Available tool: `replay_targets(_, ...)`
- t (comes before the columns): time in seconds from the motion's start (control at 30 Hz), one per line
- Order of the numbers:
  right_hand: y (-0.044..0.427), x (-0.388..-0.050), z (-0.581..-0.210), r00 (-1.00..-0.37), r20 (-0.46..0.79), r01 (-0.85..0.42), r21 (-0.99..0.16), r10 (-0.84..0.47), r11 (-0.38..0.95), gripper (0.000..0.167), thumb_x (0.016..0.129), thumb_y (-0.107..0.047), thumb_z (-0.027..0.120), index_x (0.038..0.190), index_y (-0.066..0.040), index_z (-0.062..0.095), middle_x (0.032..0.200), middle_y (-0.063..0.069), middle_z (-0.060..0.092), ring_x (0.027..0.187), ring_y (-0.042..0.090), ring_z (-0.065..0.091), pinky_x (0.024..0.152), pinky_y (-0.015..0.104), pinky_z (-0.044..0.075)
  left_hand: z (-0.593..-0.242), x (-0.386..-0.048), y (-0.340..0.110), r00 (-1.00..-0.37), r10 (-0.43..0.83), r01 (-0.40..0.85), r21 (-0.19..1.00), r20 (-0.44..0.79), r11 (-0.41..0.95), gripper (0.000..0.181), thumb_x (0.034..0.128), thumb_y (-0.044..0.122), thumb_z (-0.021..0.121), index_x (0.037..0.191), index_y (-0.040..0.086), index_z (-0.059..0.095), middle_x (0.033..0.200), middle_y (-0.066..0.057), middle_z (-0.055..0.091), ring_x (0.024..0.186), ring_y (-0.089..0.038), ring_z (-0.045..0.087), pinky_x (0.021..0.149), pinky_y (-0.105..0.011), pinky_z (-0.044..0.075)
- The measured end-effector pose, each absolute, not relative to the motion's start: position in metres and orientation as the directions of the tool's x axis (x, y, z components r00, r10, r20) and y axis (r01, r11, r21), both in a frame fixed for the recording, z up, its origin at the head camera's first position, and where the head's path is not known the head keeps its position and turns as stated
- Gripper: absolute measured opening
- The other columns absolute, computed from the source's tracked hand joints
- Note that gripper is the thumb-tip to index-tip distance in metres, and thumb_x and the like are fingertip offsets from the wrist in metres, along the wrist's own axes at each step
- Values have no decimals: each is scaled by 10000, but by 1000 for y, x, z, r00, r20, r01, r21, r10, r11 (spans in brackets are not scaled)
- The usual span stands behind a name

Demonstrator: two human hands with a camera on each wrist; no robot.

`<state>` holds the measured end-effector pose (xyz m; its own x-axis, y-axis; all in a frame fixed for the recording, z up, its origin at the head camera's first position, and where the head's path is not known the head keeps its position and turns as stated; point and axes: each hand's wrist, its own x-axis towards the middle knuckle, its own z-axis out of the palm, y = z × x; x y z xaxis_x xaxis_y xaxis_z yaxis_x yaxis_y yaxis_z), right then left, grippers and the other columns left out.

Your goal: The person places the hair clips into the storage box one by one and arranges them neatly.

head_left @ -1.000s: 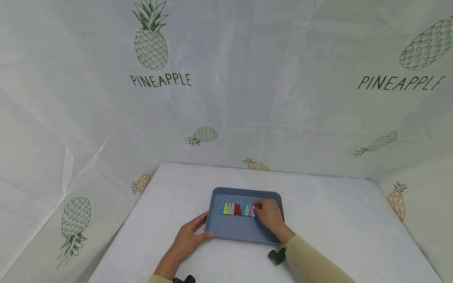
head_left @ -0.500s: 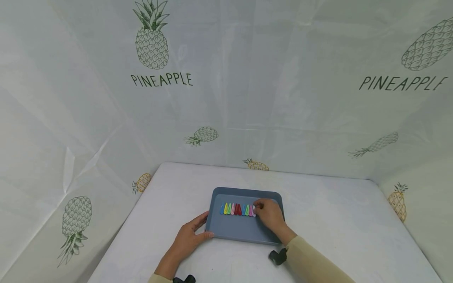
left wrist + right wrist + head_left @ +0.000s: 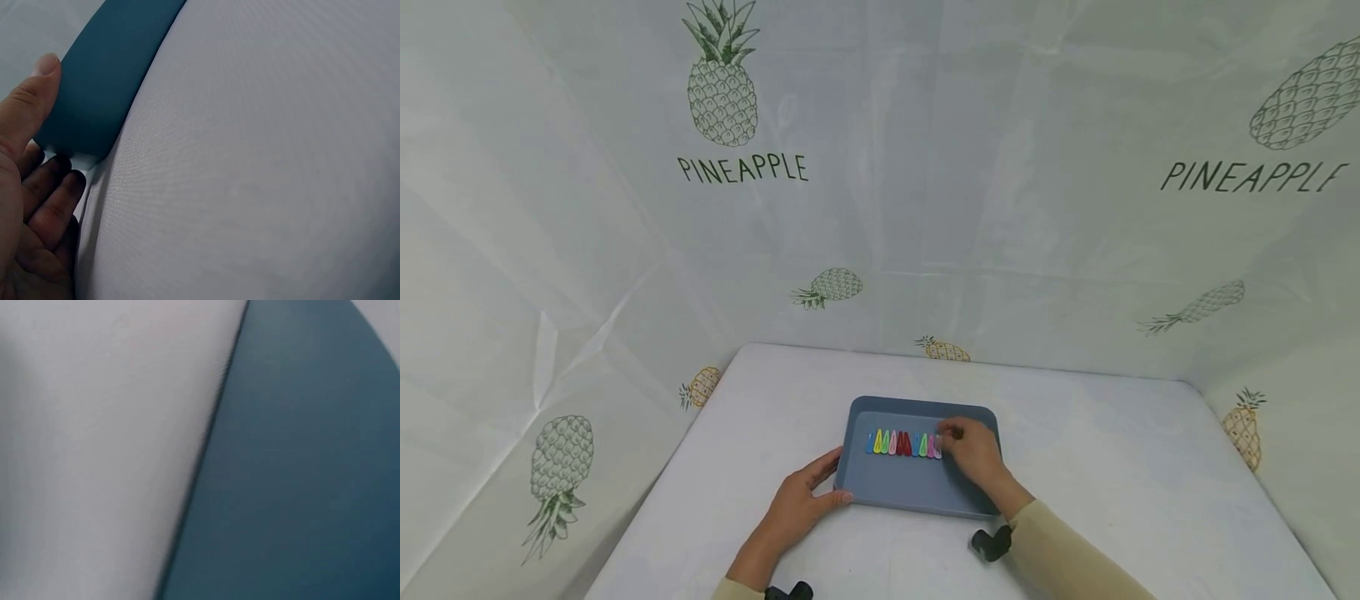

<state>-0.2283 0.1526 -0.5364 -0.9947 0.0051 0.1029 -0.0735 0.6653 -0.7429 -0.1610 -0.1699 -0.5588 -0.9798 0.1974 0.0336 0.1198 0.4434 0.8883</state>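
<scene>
A blue-grey tray point(image 3: 895, 487) lies on the white table. Inside it a row of several snap hair clips point(image 3: 900, 443) stretches side by side: blue, yellow, green, pink, red and, at the right end, a pale hair clip point(image 3: 937, 452). My left hand point(image 3: 795, 504) rests at the tray's near left corner, thumb against the front wall and forefinger along the left side; the left wrist view shows the other fingers loosely bent beside the corner. My right hand point(image 3: 973, 454) is over the tray's right part, fingertips at the pale clip. Whether they pinch it is too small to tell.
White table cover point(image 3: 1075, 467) surrounds the tray. Behind and beside the table hangs pineapple-printed sheeting point(image 3: 985, 208). Dark wrist devices point(image 3: 991, 543) sit at both cuffs. In the right wrist view only the tray's outer wall point(image 3: 294, 475) and white cloth show.
The right hand's fingers have shifted slightly at the pale clip, and the hand has drawn a little to the right. The left hand, tray and clip row stay where they were.
</scene>
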Motion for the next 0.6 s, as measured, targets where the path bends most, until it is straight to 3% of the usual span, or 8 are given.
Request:
replay_targets(0.17,155,-227,-531,-994,106,-87,-772,-8,629,236,913,-121,805,1144,-73,795,976,11,752,919,148,662,821,368,573,-558,-162,-171,-979,200,118,887,30,447,831,857,510,846,1567,222,525,1572,-12,560,1463,-287,532,1201,-612,411)
replay_targets(0.4,157,-221,-518,-992,129,-109,-796,-9,596,236,933,-125,794,1163,-70,789,978,7,749,906,139,648,754,282,555,-558,-163,-173,-982,185,108,890,28,442,816,853,469,862,1560,227,535,1566,-4,568,1462,-288,534,1203,-600,413)
replay_targets(0.6,166,-216,-510,-987,159,-117,-797,18,593,260,956,-189,796,1190,-74,783,1002,20,750,931,167,649,768,302,552,-554,-166,-177,-980,200,108,891,20,440,810,866,447,860,1563,201,530,1577,-27,557,1469,-305,524,1206,-589,411)
